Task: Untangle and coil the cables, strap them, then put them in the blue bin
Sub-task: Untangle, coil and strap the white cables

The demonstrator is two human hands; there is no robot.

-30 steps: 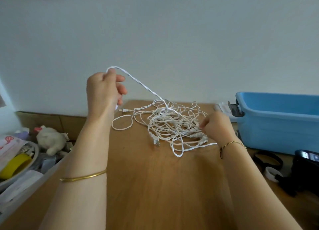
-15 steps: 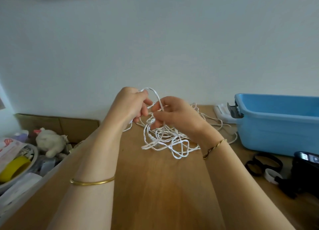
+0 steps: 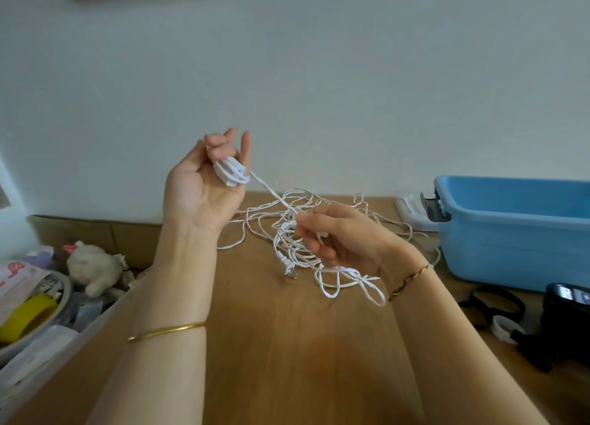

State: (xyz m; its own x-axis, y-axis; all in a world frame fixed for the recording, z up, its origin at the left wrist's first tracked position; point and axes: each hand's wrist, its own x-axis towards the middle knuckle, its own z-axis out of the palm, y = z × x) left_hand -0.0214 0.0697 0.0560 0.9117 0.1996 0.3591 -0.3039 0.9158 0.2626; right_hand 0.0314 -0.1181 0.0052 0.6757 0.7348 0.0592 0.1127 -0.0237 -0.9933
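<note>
Head view: the left hand point(image 3: 204, 191), raised palm-up, has a few flat turns of thin white cable point(image 3: 231, 173) wound round its curled fingers. One taut strand runs down to the loose tangle on the smooth wooden desk point(image 3: 287, 354), where a two-pin plug point(image 3: 288, 267) lies. The right hand point(image 3: 341, 238) pinches a strand there. Feeding slack gently and freeing loops before each turn should give an even coil. The glossy blue bin point(image 3: 510, 233) stands far right, apart.

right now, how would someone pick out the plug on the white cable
Find the wooden table, left of the blue bin. A white cable tangle lies beneath the right hand. The plug pokes out at its near-left edge: a stubby end with metal prongs, unlike the thin loops.
</note>
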